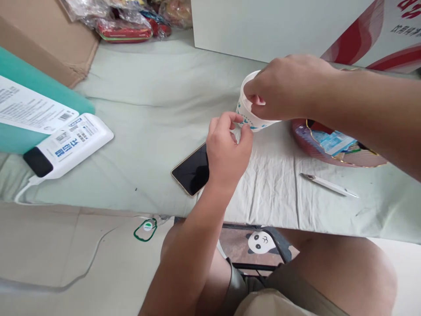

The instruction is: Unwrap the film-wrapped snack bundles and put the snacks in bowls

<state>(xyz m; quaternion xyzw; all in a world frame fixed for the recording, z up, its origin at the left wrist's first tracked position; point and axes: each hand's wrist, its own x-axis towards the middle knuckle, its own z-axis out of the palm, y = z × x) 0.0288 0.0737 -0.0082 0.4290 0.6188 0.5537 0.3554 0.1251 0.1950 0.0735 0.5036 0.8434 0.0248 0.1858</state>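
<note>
A white paper cup [247, 107] with blue print is tilted above the cloth-covered table [158, 109]. My right hand [286, 85] grips it from above, fingers curled over the rim and into its mouth. My left hand [228, 147] is just below and left of the cup, thumb and fingers pinched at the cup's bottom edge. A dark phone [192, 172] lies face up on the cloth, partly under my left wrist.
A white power bank [70, 145] with a cable lies at the left on a teal item [39, 83]. A pink plate [315, 147] of wrapped items sits at right, a white pen [329, 185] in front of it. A white box [279, 26], cardboard [49, 39] and snack bags [125, 22] line the back.
</note>
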